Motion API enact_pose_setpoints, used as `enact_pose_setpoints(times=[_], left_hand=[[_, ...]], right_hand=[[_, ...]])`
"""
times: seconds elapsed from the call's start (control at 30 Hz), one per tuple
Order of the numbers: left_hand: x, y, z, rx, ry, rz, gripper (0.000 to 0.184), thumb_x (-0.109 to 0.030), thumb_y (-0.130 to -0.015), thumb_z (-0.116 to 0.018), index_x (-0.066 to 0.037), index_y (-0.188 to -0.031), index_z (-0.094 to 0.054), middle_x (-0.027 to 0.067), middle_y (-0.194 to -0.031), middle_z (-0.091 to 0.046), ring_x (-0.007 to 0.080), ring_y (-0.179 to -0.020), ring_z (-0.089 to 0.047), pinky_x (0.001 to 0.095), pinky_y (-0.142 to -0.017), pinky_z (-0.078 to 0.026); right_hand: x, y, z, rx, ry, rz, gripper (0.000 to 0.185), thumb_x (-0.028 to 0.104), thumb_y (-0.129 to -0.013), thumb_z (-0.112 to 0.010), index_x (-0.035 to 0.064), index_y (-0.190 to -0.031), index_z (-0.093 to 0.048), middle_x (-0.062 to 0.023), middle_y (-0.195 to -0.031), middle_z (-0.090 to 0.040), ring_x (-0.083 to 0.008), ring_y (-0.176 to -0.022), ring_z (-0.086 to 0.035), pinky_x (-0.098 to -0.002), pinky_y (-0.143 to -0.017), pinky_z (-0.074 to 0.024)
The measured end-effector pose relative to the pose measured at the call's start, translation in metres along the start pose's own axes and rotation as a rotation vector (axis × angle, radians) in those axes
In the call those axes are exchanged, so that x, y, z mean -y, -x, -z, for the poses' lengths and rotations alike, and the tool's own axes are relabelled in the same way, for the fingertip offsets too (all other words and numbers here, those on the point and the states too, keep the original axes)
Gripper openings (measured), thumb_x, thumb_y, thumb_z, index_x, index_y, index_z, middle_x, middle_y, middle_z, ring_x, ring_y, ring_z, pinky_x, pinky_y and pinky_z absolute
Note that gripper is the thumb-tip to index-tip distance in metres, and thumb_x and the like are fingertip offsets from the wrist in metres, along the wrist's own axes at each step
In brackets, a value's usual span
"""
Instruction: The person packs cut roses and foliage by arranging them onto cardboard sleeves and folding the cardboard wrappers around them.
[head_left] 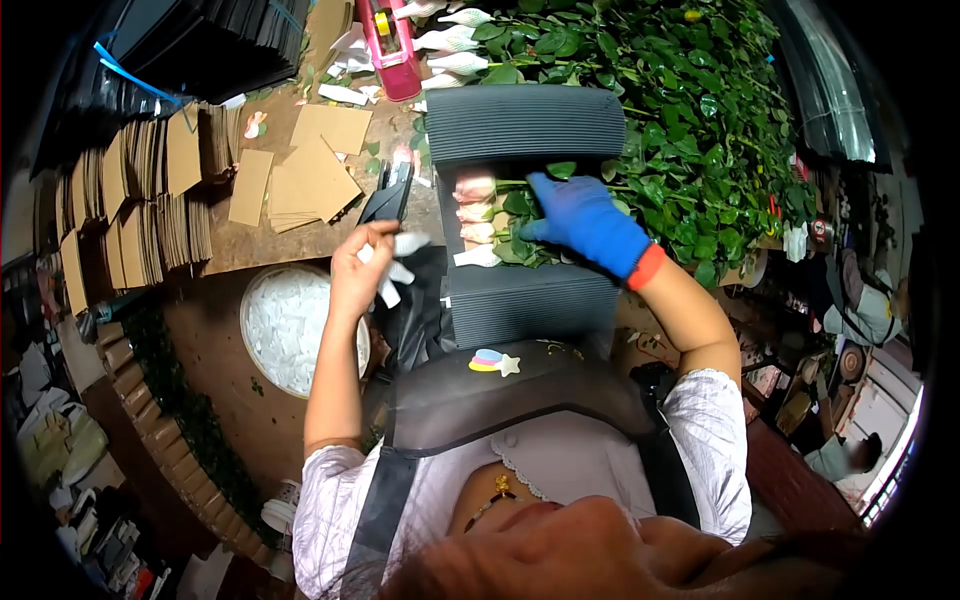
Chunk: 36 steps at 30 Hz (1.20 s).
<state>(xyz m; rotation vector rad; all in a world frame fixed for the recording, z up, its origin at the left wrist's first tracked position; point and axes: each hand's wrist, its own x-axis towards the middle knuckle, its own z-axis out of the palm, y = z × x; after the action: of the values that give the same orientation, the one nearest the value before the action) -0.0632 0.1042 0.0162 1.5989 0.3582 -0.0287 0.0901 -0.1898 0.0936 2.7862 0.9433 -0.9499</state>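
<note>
My bare left hand [362, 268] is closed, pinching white strips [390, 290] that look like paper or thin foam. Just beyond it lies a dark tool or folded black piece [390, 195], its kind unclear. My right hand [590, 222], in a blue glove with an orange cuff, rests over leafy rose stems with thumb and fingers spread. Several pale pink roses [476, 212] lie in a row, heads to the left, between two ribbed dark grey blocks. The far block [525, 125] and the near block [535, 305] flank them; the glove partly hides the stems.
Leafy stems [690, 130] cover the right side of the table, with white-sleeved buds [450, 40] at their left. A pink tape dispenser [390, 50] stands at the back. Cardboard pieces [315, 180] lie left. Below the edge stands a bucket of white pieces [292, 330].
</note>
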Motion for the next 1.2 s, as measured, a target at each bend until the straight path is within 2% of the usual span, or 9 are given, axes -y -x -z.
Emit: enact_pose_setpoints(times=[0.13,0.23,0.37,0.7,0.77,0.87,0.97,1.07,1.2], left_hand=[[-0.011,0.014,-0.011,0.123,-0.385,0.125,0.032,-0.022,-0.084,-0.079,-0.004,-0.080,-0.053,0.0021,-0.073,-0.059,0.0104,-0.063,-0.053,0.0278,-0.061,-0.047],[-0.030,-0.001,-0.039,0.338,-0.419,0.054,0.033,-0.028,-0.082,-0.083,-0.003,-0.098,-0.067,0.0066,-0.086,-0.068,0.0161,-0.080,-0.065,0.0322,-0.072,-0.050],[-0.039,-0.020,-0.051,0.616,-0.503,0.083,0.031,-0.032,-0.092,-0.072,-0.002,-0.101,-0.071,0.0118,-0.087,-0.069,0.0226,-0.079,-0.066,0.0347,-0.075,-0.051],[-0.008,0.017,-0.020,0.088,-0.113,0.195,0.022,-0.024,-0.095,-0.069,-0.003,-0.091,-0.069,-0.0006,-0.077,-0.065,0.0085,-0.072,-0.057,0.0263,-0.066,-0.046],[-0.021,0.033,0.039,-0.028,-0.271,0.276,0.022,-0.025,-0.096,-0.067,-0.003,-0.092,-0.069,0.0006,-0.074,-0.063,0.0090,-0.070,-0.054,0.0275,-0.065,-0.046],[-0.017,0.074,0.115,-0.135,-1.363,0.363,0.027,-0.031,-0.086,-0.072,-0.006,-0.095,-0.074,0.0123,-0.090,-0.073,0.0352,-0.089,-0.067,0.0441,-0.076,-0.051],[-0.002,0.085,0.116,-0.213,-1.798,0.144,0.042,-0.035,-0.079,-0.081,-0.009,-0.111,-0.071,0.0143,-0.106,-0.065,0.0345,-0.109,-0.057,0.0502,-0.088,-0.045],[-0.005,0.035,0.038,-0.167,-0.896,-0.055,0.057,-0.039,-0.081,-0.082,-0.002,-0.119,-0.062,0.0181,-0.128,-0.059,0.0385,-0.119,-0.053,0.0471,-0.105,-0.040],[-0.022,-0.013,-0.060,0.088,-0.569,-0.157,0.106,-0.047,-0.064,-0.091,0.002,-0.141,-0.036,0.0260,-0.143,-0.040,0.0408,-0.131,-0.042,0.0487,-0.112,-0.034]], right_hand=[[0.009,0.035,0.026,-0.195,-0.169,0.086,0.044,0.046,-0.089,-0.066,0.0168,-0.121,-0.059,-0.0124,-0.089,-0.072,-0.0335,-0.083,-0.070,-0.0446,-0.073,-0.0537],[0.020,0.033,0.018,-0.090,-0.253,0.366,0.032,0.042,-0.091,-0.062,0.0115,-0.102,-0.063,-0.0111,-0.085,-0.071,-0.0340,-0.081,-0.069,-0.0455,-0.070,-0.0529],[0.037,0.007,0.000,0.103,0.111,0.297,0.027,0.031,-0.093,-0.060,0.0042,-0.099,-0.063,-0.0148,-0.086,-0.072,-0.0323,-0.083,-0.073,-0.0455,-0.068,-0.0549],[0.043,-0.007,-0.024,0.135,0.265,0.256,0.016,0.015,-0.094,-0.056,0.0026,-0.104,-0.062,-0.0156,-0.086,-0.072,-0.0323,-0.083,-0.073,-0.0449,-0.063,-0.0563],[0.048,-0.010,-0.022,0.215,0.312,0.278,0.025,0.015,-0.094,-0.057,0.0027,-0.115,-0.064,-0.0163,-0.101,-0.072,-0.0284,-0.092,-0.073,-0.0446,-0.068,-0.0563],[0.065,-0.013,-0.006,0.384,0.469,0.310,0.030,0.020,-0.097,-0.056,0.0090,-0.123,-0.066,-0.0129,-0.112,-0.071,-0.0243,-0.101,-0.072,-0.0462,-0.072,-0.0549],[0.078,-0.013,0.015,0.424,0.505,0.368,0.022,0.022,-0.095,-0.059,0.0119,-0.111,-0.070,-0.0093,-0.102,-0.072,-0.0253,-0.091,-0.071,-0.0442,-0.069,-0.0529],[0.067,-0.019,-0.015,0.269,0.381,0.439,0.019,0.023,-0.094,-0.060,0.0122,-0.104,-0.072,-0.0090,-0.096,-0.072,-0.0256,-0.087,-0.072,-0.0428,-0.065,-0.0524],[0.072,-0.021,-0.002,0.373,0.434,0.339,0.033,0.040,-0.099,-0.052,0.0188,-0.117,-0.071,-0.0108,-0.112,-0.072,-0.0263,-0.098,-0.071,-0.0460,-0.078,-0.0522]])
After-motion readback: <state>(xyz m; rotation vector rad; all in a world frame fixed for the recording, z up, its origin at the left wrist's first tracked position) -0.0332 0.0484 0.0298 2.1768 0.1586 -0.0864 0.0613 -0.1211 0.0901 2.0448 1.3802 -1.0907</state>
